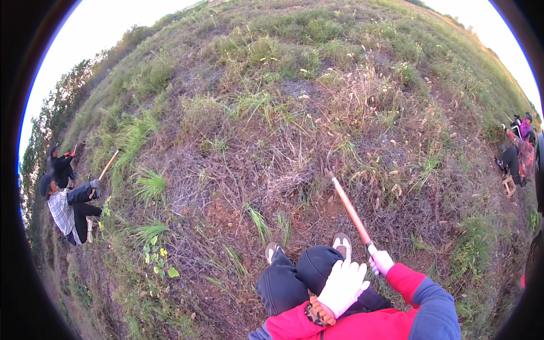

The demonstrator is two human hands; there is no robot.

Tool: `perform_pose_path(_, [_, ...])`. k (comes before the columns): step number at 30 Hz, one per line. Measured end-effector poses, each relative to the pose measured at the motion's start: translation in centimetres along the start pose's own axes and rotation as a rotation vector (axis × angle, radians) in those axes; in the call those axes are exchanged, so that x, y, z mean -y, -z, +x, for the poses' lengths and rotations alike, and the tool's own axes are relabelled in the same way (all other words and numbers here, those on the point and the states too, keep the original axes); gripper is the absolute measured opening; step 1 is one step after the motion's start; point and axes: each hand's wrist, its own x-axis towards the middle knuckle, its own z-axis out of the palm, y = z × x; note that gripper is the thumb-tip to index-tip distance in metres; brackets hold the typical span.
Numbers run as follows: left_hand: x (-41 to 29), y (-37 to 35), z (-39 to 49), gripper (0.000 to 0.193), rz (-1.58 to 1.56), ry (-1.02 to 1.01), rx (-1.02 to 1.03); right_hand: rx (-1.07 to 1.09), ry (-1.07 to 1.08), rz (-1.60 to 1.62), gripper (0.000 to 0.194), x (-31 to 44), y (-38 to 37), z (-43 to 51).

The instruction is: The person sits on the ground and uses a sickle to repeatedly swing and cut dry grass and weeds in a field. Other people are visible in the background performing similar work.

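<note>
My right hand [381, 261], in a white glove, is closed around the lower end of a long-handled tool [354, 214]. Its reddish handle slants up and to the left, and its far tip rests at or just above dry grass; the tool's head is too unclear to name. My left hand [345, 285], also in a white glove, lies palm down over my right knee and thigh, with its fingers extended and nothing visible in it. Orange beads circle the left wrist. Both knees are bent in dark trousers, with brown and white shoes [342, 245] on the ground.
Dry stems, green grass tufts [151, 185] and bare reddish soil [224, 214] cover the slope. At left, a person in a plaid shirt [63, 212] sits holding a wooden-handled tool [109, 165], near another person in black [60, 168]. More people [523, 157] sit at far right, by a wooden stool [508, 186].
</note>
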Motion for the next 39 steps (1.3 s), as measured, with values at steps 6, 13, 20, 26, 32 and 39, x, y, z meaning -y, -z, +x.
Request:
perform_pose_path(6, [-0.4, -1.1, 0.3, 0.041, 0.002, -0.041, 0.013, -0.035, 0.394, -0.026, 0.059, 9.2, 0.2, 9.9])
perform_pose_path(13, [0.0, -1.6, 0.7, 0.043, -0.011, 0.000, 0.082, 0.480, -0.002, 0.548, 0.071, 10.2, -12.3, 18.1])
perform_pose_path(20, [-0.2, -1.8, 1.0, 0.043, 0.026, -0.038, 0.002, 0.352, -0.066, 0.040, 0.064, 2.8, -6.8, 4.6])
perform_pose_path(26, [-0.6, -2.0, 0.6, 0.041, 0.000, -0.026, 0.029, 0.084, 0.111, 0.174, 0.050, 5.6, -4.2, 6.3])
perform_pose_path(32, [-0.3, -2.0, 0.5, 0.040, -0.026, -0.043, 0.014, 0.202, 0.349, 0.425, 0.051, 10.9, -3.6, 16.8])
perform_pose_path(39, [-0.4, -1.7, 0.8, 0.040, 0.009, -0.050, -0.022, 0.263, 0.057, 0.108, 0.065, 1.2, -5.4, 7.2])
